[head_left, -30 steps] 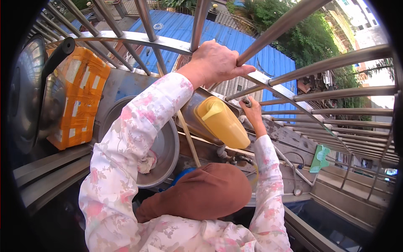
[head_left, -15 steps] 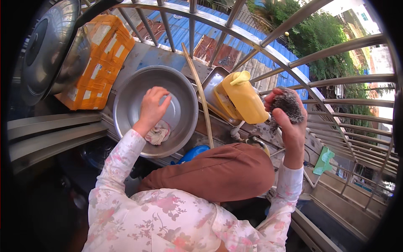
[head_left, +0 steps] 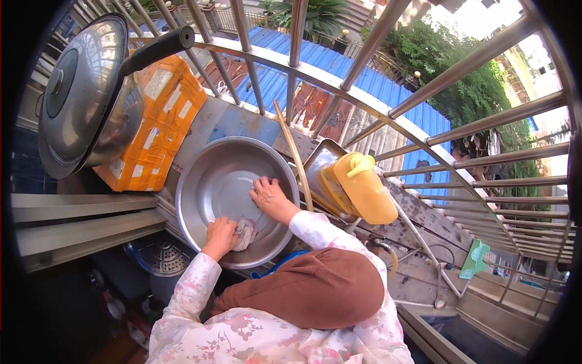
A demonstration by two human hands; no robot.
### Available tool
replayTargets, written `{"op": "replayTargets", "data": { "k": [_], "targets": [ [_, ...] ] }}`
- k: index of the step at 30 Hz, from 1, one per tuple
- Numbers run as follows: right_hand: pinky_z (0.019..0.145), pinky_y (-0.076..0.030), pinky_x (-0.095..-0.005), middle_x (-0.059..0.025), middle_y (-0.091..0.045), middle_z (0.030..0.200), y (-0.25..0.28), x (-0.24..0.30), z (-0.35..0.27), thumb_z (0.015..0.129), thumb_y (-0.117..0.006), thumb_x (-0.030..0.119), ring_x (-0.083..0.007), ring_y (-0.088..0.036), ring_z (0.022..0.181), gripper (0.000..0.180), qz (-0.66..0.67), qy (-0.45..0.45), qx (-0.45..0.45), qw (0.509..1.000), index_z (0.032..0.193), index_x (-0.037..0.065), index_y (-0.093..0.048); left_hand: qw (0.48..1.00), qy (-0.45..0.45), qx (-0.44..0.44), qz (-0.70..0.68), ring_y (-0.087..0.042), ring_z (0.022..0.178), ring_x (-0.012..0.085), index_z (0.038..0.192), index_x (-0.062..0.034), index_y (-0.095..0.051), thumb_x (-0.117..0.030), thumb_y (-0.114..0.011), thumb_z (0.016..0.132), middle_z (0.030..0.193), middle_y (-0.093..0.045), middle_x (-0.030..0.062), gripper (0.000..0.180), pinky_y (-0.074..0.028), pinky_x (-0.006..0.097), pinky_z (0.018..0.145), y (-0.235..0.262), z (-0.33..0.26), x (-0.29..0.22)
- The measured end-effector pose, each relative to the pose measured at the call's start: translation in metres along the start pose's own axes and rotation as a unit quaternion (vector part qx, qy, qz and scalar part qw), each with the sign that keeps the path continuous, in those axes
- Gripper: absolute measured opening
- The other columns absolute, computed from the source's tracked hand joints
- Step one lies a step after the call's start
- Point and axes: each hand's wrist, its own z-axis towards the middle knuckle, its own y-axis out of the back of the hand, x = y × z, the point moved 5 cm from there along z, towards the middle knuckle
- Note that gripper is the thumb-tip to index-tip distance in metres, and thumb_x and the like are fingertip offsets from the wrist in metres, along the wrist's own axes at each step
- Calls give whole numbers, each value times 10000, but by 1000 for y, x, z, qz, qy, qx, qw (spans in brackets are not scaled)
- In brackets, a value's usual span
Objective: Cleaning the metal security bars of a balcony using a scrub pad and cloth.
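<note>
A wide metal basin [head_left: 194, 182] stands in front of me, and both my hands reach into it. A crumpled pale cloth [head_left: 245, 235] lies low inside, against the near wall. My left hand [head_left: 221, 236] is closed on the cloth's left edge, fingers curled. Farther to the right, my right hand [head_left: 270, 198] is over the basin's floor with its fingers apart, and nothing shows in it; what is under the palm is hidden. The dark metal scouring pad from before is not visible now.
A yellow jug [head_left: 364, 188] stands right of the basin beside a metal tray [head_left: 324, 147]. A wooden stick [head_left: 293, 151] leans between them. At left, a lidded wok [head_left: 85, 97] adjoins an orange taped box [head_left: 160, 121]. Metal bars [head_left: 315, 76] curve around the far side.
My right hand has come from the far right into the basin, and the scouring pad it held is out of sight. My left hand has lowered onto the cloth. The view has shifted.
</note>
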Motion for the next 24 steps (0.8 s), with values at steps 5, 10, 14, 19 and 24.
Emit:
{"op": "replayTargets", "data": {
  "k": [5,10,14,19,24],
  "targets": [
    [814,-477,-462,-140,-551,1049,6,22,5,842,-575,171,-324,-553,1026,225,192,-33,132,972,1025,45,-611,965,122,-69,-220,-582,980,299,1007,-113,-686,-323,-634,886,1008,-621,98,248,-481,448,803,41,8,5],
    [1053,-372,-482,-166,-544,1230,100,-33,-4,808,-548,95,-363,-475,1249,358,531,-182,-85,824,1153,11,-597,515,181,32,-837,-575,1085,221,1283,-94,-533,-446,-514,972,1185,-603,70,470,-485,441,896,74,43,-58],
    [1201,3,-477,-76,-329,1558,108,-54,-25,823,-513,151,-323,-108,1497,491,648,-147,-110,740,1302,54,-567,418,47,90,-903,-571,1129,204,1329,-95,-504,-436,-517,974,1246,-580,72,492,-467,454,987,88,78,-95],
    [1168,-196,-466,-110,-467,1437,117,-72,-60,882,-509,154,-313,-311,1413,467,574,-241,-159,766,1336,52,-550,479,-21,219,-850,-656,980,128,1279,-41,-548,-166,-653,917,1139,-652,49,397,-552,303,822,94,92,-126],
    [973,-446,-421,-183,-550,1255,170,-69,-118,849,-651,80,-287,-546,1174,495,592,-376,-224,677,1319,-5,-521,575,23,94,-812,-663,916,113,1135,-14,-661,-92,-630,919,1022,-698,45,231,-540,274,790,104,140,-141]
  ]
}}
